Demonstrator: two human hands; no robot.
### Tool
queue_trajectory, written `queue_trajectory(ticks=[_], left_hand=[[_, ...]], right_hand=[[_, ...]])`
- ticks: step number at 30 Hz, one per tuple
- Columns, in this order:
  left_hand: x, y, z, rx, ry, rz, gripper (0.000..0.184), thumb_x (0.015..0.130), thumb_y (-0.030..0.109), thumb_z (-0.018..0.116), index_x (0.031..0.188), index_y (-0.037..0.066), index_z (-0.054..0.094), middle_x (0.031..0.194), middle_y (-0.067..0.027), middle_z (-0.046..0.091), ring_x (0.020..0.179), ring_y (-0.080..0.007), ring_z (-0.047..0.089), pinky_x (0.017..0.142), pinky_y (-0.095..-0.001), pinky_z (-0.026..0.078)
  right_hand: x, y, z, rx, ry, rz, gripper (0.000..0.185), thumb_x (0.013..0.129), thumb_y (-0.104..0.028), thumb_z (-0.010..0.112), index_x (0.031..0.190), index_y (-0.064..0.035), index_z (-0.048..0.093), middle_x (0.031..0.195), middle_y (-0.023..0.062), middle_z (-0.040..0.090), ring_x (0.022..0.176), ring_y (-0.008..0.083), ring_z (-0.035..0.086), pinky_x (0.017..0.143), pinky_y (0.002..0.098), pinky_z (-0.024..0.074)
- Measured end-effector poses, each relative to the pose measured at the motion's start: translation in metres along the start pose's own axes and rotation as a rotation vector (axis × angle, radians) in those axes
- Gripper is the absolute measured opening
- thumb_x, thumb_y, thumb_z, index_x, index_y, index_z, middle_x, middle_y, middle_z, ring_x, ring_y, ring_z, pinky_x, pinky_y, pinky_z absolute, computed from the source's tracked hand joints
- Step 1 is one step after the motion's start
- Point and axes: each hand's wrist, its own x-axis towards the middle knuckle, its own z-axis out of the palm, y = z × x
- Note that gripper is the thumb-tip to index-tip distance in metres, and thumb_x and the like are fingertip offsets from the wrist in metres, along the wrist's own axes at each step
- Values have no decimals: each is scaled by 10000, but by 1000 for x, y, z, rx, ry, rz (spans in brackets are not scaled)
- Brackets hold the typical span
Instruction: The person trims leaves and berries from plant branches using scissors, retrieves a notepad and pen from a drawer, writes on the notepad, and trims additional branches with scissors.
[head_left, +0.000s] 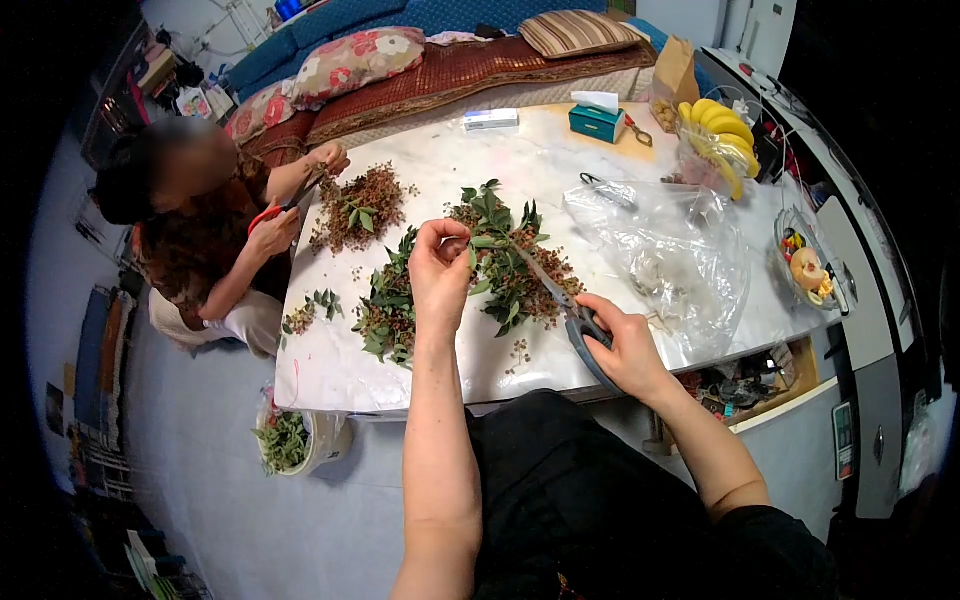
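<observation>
My left hand [440, 265] is closed in a pinch on a leafy sprig [488, 243], whose green leaves stick out to the right of my fingers. In my right hand [625, 345] is a pair of scissors [562, 293] with dark grey handles. The blades point up and left, their tips close to the sprig. Beneath and around them lies a pile of leafy stems with small brown berries [515, 290]. Another bunch of leafy stems [385, 320] lies left of my left wrist. How far the blades are parted is hard to see.
A co-worker [190, 220] at the table's left holds red-handled scissors [265, 215] beside a berry heap [365, 205]. On the white table [450, 385] are a clear plastic bag [670, 260], bananas [725, 130], a tissue box [597, 122] and a fruit bowl [800, 275]. A bucket of leaves [325, 445] stands below.
</observation>
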Motion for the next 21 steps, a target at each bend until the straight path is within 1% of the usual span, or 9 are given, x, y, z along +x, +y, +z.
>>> queue_trajectory(ticks=[3,5,6,8,9,12,14,17,21], left_hand=[[0,-2,1,-37,15,6,240,778,-124,592,943,30,511,894,-26,556,801,-89,573,721,-221,513],[0,0,2,-79,19,-32,252,773,-127,599,947,32,509,890,-24,555,810,-90,577,731,-220,514],[0,0,2,-78,17,-31,252,773,-127,599,947,32,509,890,-24,555,810,-90,577,731,-220,514],[1,-3,0,-98,15,-3,267,774,-150,584,950,32,500,924,-31,542,858,-123,599,772,-247,526],[1,-2,-1,-97,15,-3,267,774,-150,584,950,32,500,924,-31,542,858,-123,599,772,-247,526],[1,0,-1,-238,41,-1,280,778,-169,568,954,36,494,964,-41,530,909,-166,612,804,-284,534],[2,0,-1,-257,52,-28,279,788,-179,550,949,42,494,990,-47,521,945,-195,609,814,-302,534],[3,-4,-2,-336,41,-45,271,793,-172,558,942,45,492,977,-47,524,958,-200,603,822,-308,532],[3,-4,-1,-328,46,-15,262,795,-163,565,934,45,489,971,-48,525,961,-197,598,826,-311,530]], right_hand=[[-1,5,3,27,10,0,411,747,-92,645,1138,-27,534,681,191,586,605,360,594,549,381,436],[-2,11,7,68,26,-35,403,778,-74,652,1157,-13,527,676,147,621,561,258,605,527,329,433],[-1,13,9,68,28,-35,403,778,-74,652,1157,-13,527,676,147,621,561,258,605,527,329,433],[-1,14,13,557,20,246,397,828,-46,639,1198,21,512,637,-6,527,583,55,457,537,201,363],[0,12,10,558,20,246,397,828,-46,639,1198,21,512,637,-6,527,583,55,457,537,201,363],[1,7,1,617,-4,370,405,854,-71,636,1221,20,491,657,-39,524,575,27,451,514,175,347],[-1,10,-1,610,-65,298,401,838,-76,662,1200,8,512,733,5,622,631,31,523,550,174,395],[-2,1,-3,650,-96,323,396,848,-95,654,1202,9,509,714,-6,602,607,19,498,537,167,374],[-3,2,-6,723,-167,336,396,863,-130,642,1208,6,503,677,-24,571,557,21,471,497,178,362]])
